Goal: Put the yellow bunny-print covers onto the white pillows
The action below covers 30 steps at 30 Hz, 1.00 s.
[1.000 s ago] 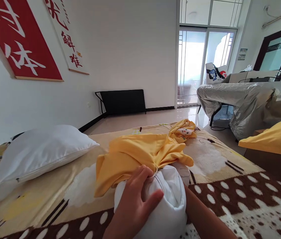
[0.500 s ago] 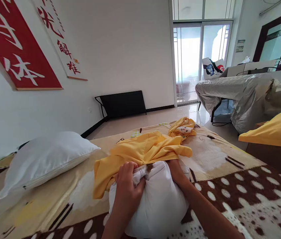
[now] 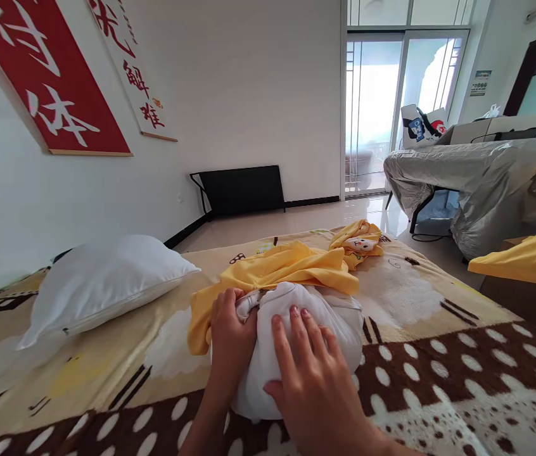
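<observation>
A bunched white pillow (image 3: pixel 253 380) lies in front of me, its far end against the mouth of a yellow pillowcase (image 3: pixel 291 259). My left hand (image 3: pixel 232 329) is closed at the pillow's left side, gripping the pillowcase edge with a fold of white fabric beside the thumb. On top of the pillow rests my right hand (image 3: pixel 308 354), palm down with the fingers apart. The far part of the pillowcase lies loosely crumpled on the blanket. How far the pillow reaches inside it is hidden.
A second white pillow (image 3: pixel 111 285) lies at left on the patterned blanket (image 3: pixel 405 297). Another yellow cloth with a printed animal face (image 3: pixel 358 244) is crumpled at the far edge. More yellow fabric (image 3: pixel 529 253) is at right. Beyond stand a silver-covered table (image 3: pixel 467 164) and a black folded panel (image 3: pixel 244 190).
My right hand has come out from the pillowcase's right side and now lies flat on the pillow. My left hand keeps its grip. The view has shifted slightly.
</observation>
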### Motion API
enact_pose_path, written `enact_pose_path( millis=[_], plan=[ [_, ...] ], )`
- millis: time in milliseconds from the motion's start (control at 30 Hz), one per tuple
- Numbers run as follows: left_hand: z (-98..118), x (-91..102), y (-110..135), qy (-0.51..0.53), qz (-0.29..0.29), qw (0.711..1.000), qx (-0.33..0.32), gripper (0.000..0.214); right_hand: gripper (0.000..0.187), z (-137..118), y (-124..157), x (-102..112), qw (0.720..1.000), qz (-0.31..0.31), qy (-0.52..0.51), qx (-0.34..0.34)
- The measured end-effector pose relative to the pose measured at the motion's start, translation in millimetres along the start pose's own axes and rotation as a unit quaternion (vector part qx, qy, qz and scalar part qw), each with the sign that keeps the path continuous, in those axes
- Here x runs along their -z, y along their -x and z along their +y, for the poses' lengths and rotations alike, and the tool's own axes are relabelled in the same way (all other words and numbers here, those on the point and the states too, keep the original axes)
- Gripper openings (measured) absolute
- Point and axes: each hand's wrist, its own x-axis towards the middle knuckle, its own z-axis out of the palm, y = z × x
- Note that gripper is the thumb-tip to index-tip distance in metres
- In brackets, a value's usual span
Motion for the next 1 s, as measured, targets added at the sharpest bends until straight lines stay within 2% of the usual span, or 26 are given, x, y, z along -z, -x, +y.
enact_pose_path(
  millis=[100,167,233,333,400,500,600,667,767,867,1000],
  plan=[
    [1.3,5.5,0.7,0.029,-0.031,0.999,0.026,0.022,0.072,-0.1,-2.7,-19.9,0.997,-0.061,-0.039,0.017],
    [4.2,7.5,2.4,0.029,-0.019,0.999,0.029,0.019,0.071,9.1,-7.4,-25.2,0.987,-0.12,-0.096,0.039],
    [9.5,7.1,6.5,0.029,0.003,0.999,0.015,0.017,0.068,19.4,-11.7,-27.1,0.977,-0.154,-0.14,0.044],
    [20.5,5.3,16.5,0.016,0.013,0.999,-0.03,0.016,0.062,30.6,-15.5,-31.4,0.979,-0.135,-0.151,0.013],
    [28.2,6.9,23.4,0.005,0.0,0.996,-0.087,0.016,0.06,36.8,-17.3,-35.7,0.985,-0.106,-0.137,-0.023],
    [38.3,13.7,30.2,0.007,-0.062,0.978,-0.198,0.015,0.047,50.3,-21.2,-39.4,0.987,-0.085,-0.109,-0.085],
    [43.8,16.3,32.8,-0.014,-0.104,0.96,-0.258,0.017,0.029,66.5,-25.4,-38.3,0.985,-0.086,-0.083,-0.122],
    [42.2,12.0,32.6,-0.042,-0.084,0.958,-0.27,0.014,0.026,72.6,-27.3,-36.4,0.985,-0.082,-0.072,-0.131],
    [30.1,1.5,28.6,-0.085,-0.012,0.959,-0.269,0.01,0.026,68.6,-27.9,-32.8,0.986,-0.07,-0.064,-0.14],
    [13.0,-3.0,20.5,-0.142,0.067,0.96,-0.231,0.009,0.034,52.3,-25.1,-26.8,0.988,-0.061,-0.059,-0.13],
    [0.1,5.1,10.2,-0.188,0.108,0.96,-0.179,0.02,0.047,26.6,-14.7,-15.3,0.995,-0.004,-0.007,-0.102]
  ],
)
